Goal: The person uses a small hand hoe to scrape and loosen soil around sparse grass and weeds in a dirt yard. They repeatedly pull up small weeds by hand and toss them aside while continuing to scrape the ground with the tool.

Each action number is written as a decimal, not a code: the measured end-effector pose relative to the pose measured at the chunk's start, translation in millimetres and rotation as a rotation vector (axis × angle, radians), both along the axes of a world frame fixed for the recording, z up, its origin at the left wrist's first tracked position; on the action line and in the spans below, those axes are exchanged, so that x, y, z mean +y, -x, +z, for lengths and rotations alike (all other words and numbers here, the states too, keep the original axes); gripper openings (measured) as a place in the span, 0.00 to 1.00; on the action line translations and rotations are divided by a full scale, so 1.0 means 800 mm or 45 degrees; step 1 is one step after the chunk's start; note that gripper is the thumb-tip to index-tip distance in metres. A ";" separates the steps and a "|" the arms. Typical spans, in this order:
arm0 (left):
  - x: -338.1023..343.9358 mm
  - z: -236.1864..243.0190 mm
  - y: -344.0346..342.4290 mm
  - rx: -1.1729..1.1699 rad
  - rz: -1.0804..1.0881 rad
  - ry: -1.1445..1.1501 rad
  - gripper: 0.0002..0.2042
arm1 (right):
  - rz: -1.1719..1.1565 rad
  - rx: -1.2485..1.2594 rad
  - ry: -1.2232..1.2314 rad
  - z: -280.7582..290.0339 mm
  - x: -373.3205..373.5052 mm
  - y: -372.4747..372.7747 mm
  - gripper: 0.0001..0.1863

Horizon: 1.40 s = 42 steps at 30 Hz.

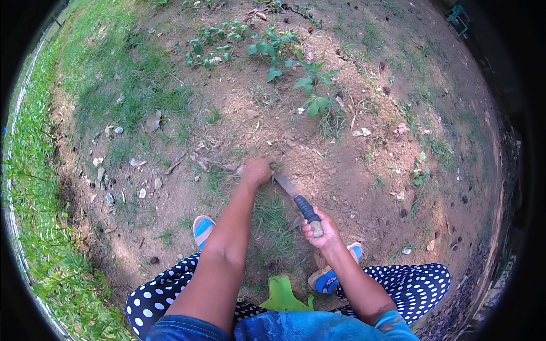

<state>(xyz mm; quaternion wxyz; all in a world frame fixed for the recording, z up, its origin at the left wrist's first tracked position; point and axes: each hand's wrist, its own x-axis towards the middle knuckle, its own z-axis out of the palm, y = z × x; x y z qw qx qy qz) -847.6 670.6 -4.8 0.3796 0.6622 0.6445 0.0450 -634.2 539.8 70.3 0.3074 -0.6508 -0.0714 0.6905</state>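
My right hand (320,229) is wrapped round the dark, ribbed handle of a knife (286,185). Its flat grey blade slants up and left, and the tip lies low at the soil beside my left hand. With fingers bent and pressed down at the ground, my left hand (257,171) is closed; a bit of green grass (274,167) shows at its fingertips, though most of the grip is hidden. More short grass (273,219) grows between my feet, just below the blade. Loose brown soil (310,153) spreads ahead of both hands.
Leafy green plants (273,51) stand farther ahead, one (314,85) nearer the hands. Stones (100,170) and dry leaves (200,160) lie to the left, before a dense green border (34,199). My sandalled feet (203,230) flank the grass. A bright green piece (281,294) sits near my lap.
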 end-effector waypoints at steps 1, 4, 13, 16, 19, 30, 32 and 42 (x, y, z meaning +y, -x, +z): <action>-0.011 -0.001 -0.008 0.095 0.013 -0.029 0.16 | -0.021 0.001 0.015 0.010 -0.005 -0.004 0.17; -0.019 -0.021 -0.004 0.438 -0.037 -0.255 0.17 | 0.151 -0.210 -0.064 0.045 -0.007 -0.021 0.19; 0.003 -0.047 0.057 0.027 0.587 -0.545 0.15 | 1.030 -1.264 -0.822 0.035 0.015 -0.037 0.24; 0.014 -0.058 0.067 -0.110 0.465 -0.600 0.16 | 1.089 -1.185 -0.744 0.017 0.044 0.015 0.23; -0.010 -0.032 0.029 -0.008 0.322 -0.358 0.17 | 0.696 -0.855 -0.742 -0.022 0.006 -0.016 0.19; 0.000 -0.085 0.074 0.204 0.352 -0.321 0.15 | 0.174 -0.044 -0.183 0.078 0.014 -0.016 0.19; 0.006 -0.083 0.088 0.129 0.502 -0.388 0.14 | 0.306 -0.308 -0.227 0.112 0.022 -0.029 0.20; 0.030 -0.024 0.020 0.066 -0.083 -0.067 0.16 | 0.286 -0.361 0.014 0.028 -0.012 0.005 0.21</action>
